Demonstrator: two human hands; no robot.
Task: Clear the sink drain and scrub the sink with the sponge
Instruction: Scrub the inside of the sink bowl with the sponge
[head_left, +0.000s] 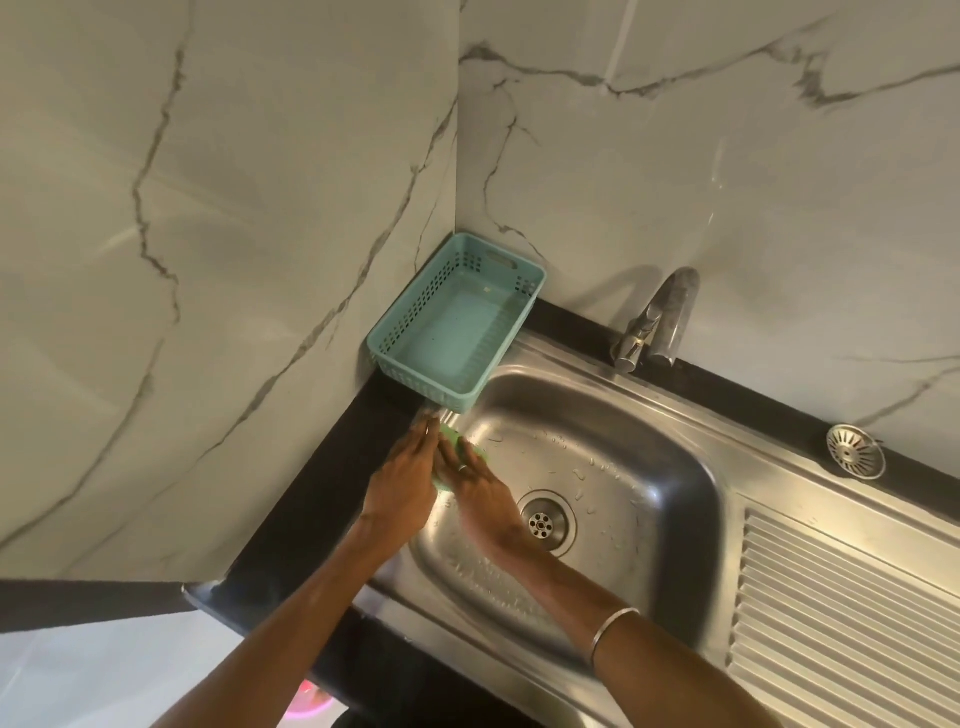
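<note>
A stainless steel sink (613, 415) holds water drops and an uncovered drain (543, 522) at its bottom. Its round metal strainer (854, 449) lies on the steel ledge at the right, by the wall. Both my hands meet over the sink's left rim. A green sponge (453, 441) is pressed between them, mostly hidden. My left hand (402, 483) lies flat against its left side. My right hand (475, 483), with a ring, covers its right side. The fingertips are blurred.
A teal plastic basket (415, 317) sits in the corner on the black counter (322, 483), overhanging the sink edge. The tap (660, 317) stands at the back wall. A ribbed draining board (841, 613) lies to the right. Marble walls close in left and behind.
</note>
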